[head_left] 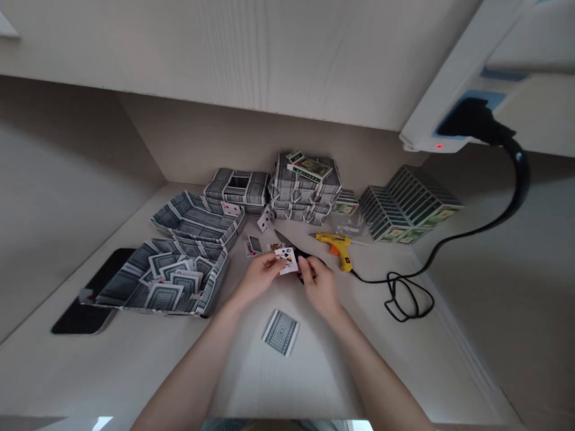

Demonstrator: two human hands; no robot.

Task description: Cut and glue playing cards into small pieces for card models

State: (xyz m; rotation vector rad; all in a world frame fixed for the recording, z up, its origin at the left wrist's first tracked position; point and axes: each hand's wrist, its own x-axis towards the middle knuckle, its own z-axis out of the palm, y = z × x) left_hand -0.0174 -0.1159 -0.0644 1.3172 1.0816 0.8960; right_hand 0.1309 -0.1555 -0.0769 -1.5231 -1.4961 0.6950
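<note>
Nearest you, at 6 o'clock from your hands, lies a flat green-backed card [281, 333]. Your left hand [258, 276] narrowly pinches a small white playing card [286, 260]; your right hand [320, 286] curls against it, its hold unclear. Keep that pinch light. A yellow plastic glue gun [335, 248] sits at 2 o'clock, a grey card-printed tray [215, 281] at 9 o'clock.

Left hand [259, 276] and right hand [320, 286]: both bare, fingers slim. Left forearm [193, 365] and right forearm [377, 377]: also bare, smooth, tapering toward the wrists, running out past the lower frame edge. Blurred strip [278, 425] at that edge: too indistinct to identify.
</note>
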